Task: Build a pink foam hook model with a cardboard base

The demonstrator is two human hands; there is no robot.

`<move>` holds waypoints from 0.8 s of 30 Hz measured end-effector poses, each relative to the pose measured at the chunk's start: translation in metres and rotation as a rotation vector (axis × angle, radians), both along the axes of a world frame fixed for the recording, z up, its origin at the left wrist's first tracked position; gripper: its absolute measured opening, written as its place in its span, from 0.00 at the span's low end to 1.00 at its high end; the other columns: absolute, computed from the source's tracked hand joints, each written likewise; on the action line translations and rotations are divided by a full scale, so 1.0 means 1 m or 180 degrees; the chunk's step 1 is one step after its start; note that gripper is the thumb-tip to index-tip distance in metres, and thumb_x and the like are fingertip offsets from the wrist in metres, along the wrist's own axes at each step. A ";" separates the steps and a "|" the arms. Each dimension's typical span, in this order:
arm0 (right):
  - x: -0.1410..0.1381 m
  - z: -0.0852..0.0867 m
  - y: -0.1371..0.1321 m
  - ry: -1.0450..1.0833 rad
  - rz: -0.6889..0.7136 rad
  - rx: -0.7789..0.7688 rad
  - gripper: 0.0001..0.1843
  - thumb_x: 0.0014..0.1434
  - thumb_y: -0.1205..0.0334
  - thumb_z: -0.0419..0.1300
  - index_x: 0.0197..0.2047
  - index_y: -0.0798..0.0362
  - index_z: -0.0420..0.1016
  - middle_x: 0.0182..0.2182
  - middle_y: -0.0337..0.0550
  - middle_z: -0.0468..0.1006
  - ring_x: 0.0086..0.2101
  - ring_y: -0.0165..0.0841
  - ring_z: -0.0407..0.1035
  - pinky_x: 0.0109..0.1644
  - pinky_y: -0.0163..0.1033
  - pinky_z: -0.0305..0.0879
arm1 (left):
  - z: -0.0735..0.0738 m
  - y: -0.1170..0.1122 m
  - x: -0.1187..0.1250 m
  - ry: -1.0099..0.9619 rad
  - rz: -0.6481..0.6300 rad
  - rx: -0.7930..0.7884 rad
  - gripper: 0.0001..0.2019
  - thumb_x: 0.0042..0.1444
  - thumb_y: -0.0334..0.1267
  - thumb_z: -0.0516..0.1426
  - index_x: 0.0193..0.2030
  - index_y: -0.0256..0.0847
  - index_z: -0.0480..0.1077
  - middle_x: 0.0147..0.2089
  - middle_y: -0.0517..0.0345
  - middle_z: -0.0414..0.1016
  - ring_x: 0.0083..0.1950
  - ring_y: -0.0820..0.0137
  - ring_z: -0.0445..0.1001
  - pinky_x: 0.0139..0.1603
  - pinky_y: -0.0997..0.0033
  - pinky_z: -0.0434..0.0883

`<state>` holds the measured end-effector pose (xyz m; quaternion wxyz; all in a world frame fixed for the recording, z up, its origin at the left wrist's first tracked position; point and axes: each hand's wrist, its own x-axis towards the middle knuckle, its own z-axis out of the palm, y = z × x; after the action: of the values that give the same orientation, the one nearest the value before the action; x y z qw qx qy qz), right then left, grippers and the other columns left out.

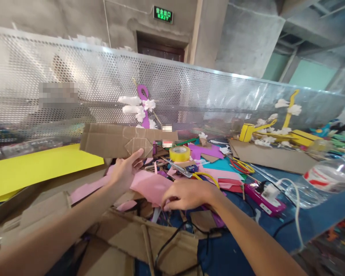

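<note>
My left hand (125, 169) grips the lower edge of a long flat piece of brown cardboard (115, 140) and holds it up above the table. My right hand (186, 194) reaches down into a heap of pink paper scraps (149, 184), with its fingers curled and pinched on something I cannot make out. A yellow tape roll (179, 153) and a pair of scissors (180, 169) lie just beyond the right hand.
Brown cardboard sheets (126, 237) with black cables cover the near table. A yellow sheet (31, 168) lies left. A purple power strip (261, 199), a plastic bottle (327, 178) and yellow craft models (276, 130) sit right. A perforated metal screen (204, 99) runs behind.
</note>
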<state>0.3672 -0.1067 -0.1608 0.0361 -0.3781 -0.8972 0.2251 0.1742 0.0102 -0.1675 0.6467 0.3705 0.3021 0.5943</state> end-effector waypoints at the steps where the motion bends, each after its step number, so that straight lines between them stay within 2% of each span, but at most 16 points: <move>1: 0.005 0.002 0.000 0.0042 -0.0148 0.0207 0.13 0.68 0.64 0.60 0.50 0.53 0.84 0.46 0.45 0.86 0.42 0.35 0.78 0.46 0.36 0.65 | 0.009 0.003 -0.004 0.0024 0.0022 0.0072 0.10 0.40 0.29 0.73 0.27 0.35 0.77 0.29 0.55 0.81 0.29 0.73 0.75 0.27 0.77 0.71; 4: 0.023 0.005 0.002 0.0176 -0.0655 0.0875 0.10 0.69 0.64 0.59 0.47 0.52 0.84 0.43 0.46 0.86 0.42 0.36 0.77 0.49 0.39 0.65 | 0.032 0.013 -0.017 0.0069 0.0036 0.0140 0.09 0.41 0.28 0.72 0.30 0.34 0.79 0.30 0.57 0.81 0.29 0.75 0.76 0.25 0.80 0.69; 6: 0.029 0.005 0.002 0.0218 -0.0849 0.1124 0.10 0.67 0.60 0.62 0.49 0.52 0.82 0.42 0.46 0.84 0.42 0.37 0.76 0.50 0.41 0.65 | 0.039 0.021 -0.025 0.0103 0.0019 0.0086 0.08 0.43 0.27 0.71 0.31 0.34 0.79 0.31 0.57 0.81 0.29 0.76 0.77 0.25 0.81 0.70; 8: 0.027 0.001 0.002 0.0195 -0.0714 0.1171 0.19 0.63 0.55 0.67 0.56 0.51 0.79 0.49 0.49 0.82 0.48 0.40 0.75 0.54 0.44 0.66 | 0.040 0.027 -0.029 0.0167 -0.0072 0.0025 0.08 0.44 0.27 0.70 0.32 0.33 0.79 0.32 0.55 0.82 0.29 0.76 0.77 0.25 0.81 0.70; 10: 0.017 -0.004 0.002 0.0079 -0.0289 0.1137 0.30 0.59 0.53 0.71 0.63 0.50 0.74 0.59 0.53 0.76 0.57 0.44 0.70 0.62 0.49 0.63 | 0.037 0.031 -0.032 0.0217 -0.0170 -0.0017 0.07 0.46 0.27 0.70 0.33 0.33 0.79 0.34 0.52 0.83 0.29 0.75 0.77 0.25 0.80 0.70; 11: 0.011 -0.007 0.003 -0.0011 -0.0065 0.1110 0.32 0.59 0.53 0.71 0.65 0.50 0.73 0.63 0.54 0.72 0.61 0.46 0.67 0.65 0.51 0.61 | 0.035 0.032 -0.032 0.0236 -0.0203 -0.0032 0.07 0.46 0.27 0.70 0.33 0.33 0.79 0.35 0.51 0.83 0.29 0.74 0.78 0.25 0.80 0.70; 14: -0.006 -0.014 0.005 -0.0214 0.0223 0.1037 0.29 0.62 0.61 0.68 0.65 0.49 0.72 0.64 0.53 0.71 0.63 0.45 0.65 0.67 0.52 0.60 | 0.033 0.033 -0.032 0.0250 -0.0224 -0.0030 0.08 0.46 0.26 0.70 0.33 0.34 0.78 0.35 0.50 0.84 0.28 0.74 0.78 0.25 0.79 0.70; 16: -0.010 -0.015 0.007 -0.0213 0.0099 0.1000 0.26 0.64 0.69 0.62 0.65 0.50 0.72 0.60 0.51 0.76 0.60 0.41 0.68 0.65 0.48 0.63 | 0.034 0.033 -0.032 0.0245 -0.0229 -0.0025 0.08 0.45 0.26 0.71 0.32 0.33 0.78 0.33 0.51 0.83 0.28 0.74 0.78 0.24 0.79 0.69; 18: -0.010 -0.014 0.007 -0.0154 -0.0084 0.1032 0.24 0.66 0.71 0.58 0.64 0.52 0.73 0.59 0.50 0.77 0.58 0.40 0.71 0.64 0.46 0.63 | 0.034 0.033 -0.032 0.0241 -0.0234 -0.0041 0.08 0.45 0.25 0.71 0.32 0.33 0.78 0.32 0.52 0.83 0.28 0.74 0.78 0.24 0.79 0.69; 20: -0.009 -0.015 0.006 -0.0117 -0.0190 0.1120 0.25 0.67 0.62 0.61 0.66 0.53 0.71 0.62 0.52 0.75 0.60 0.44 0.69 0.66 0.50 0.61 | 0.034 0.033 -0.032 0.0250 -0.0241 -0.0067 0.08 0.46 0.25 0.70 0.32 0.33 0.78 0.33 0.52 0.83 0.28 0.74 0.78 0.25 0.78 0.69; 22: -0.011 -0.018 0.005 -0.0146 -0.0197 0.1190 0.34 0.63 0.48 0.66 0.68 0.51 0.69 0.67 0.55 0.69 0.64 0.51 0.64 0.68 0.57 0.58 | 0.033 0.033 -0.032 0.0257 -0.0248 -0.0081 0.07 0.47 0.26 0.70 0.32 0.33 0.78 0.34 0.52 0.84 0.28 0.75 0.78 0.25 0.79 0.70; 23: -0.014 -0.021 0.005 -0.0180 -0.0180 0.1216 0.37 0.60 0.46 0.68 0.68 0.50 0.68 0.68 0.56 0.66 0.65 0.52 0.62 0.69 0.58 0.57 | 0.033 0.033 -0.032 0.0256 -0.0242 -0.0089 0.07 0.47 0.26 0.70 0.32 0.34 0.78 0.34 0.52 0.84 0.28 0.75 0.78 0.25 0.79 0.70; 24: -0.017 -0.024 0.006 -0.0216 -0.0159 0.1248 0.37 0.60 0.47 0.68 0.68 0.50 0.68 0.69 0.56 0.66 0.65 0.52 0.61 0.69 0.58 0.56 | 0.032 0.033 -0.032 0.0252 -0.0233 -0.0093 0.07 0.47 0.26 0.70 0.32 0.34 0.78 0.34 0.53 0.84 0.28 0.75 0.78 0.26 0.79 0.70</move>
<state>0.3503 -0.1009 -0.1846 0.0844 -0.3933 -0.9150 0.0323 0.1426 0.0432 -0.1351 0.6610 0.3950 0.3223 0.5506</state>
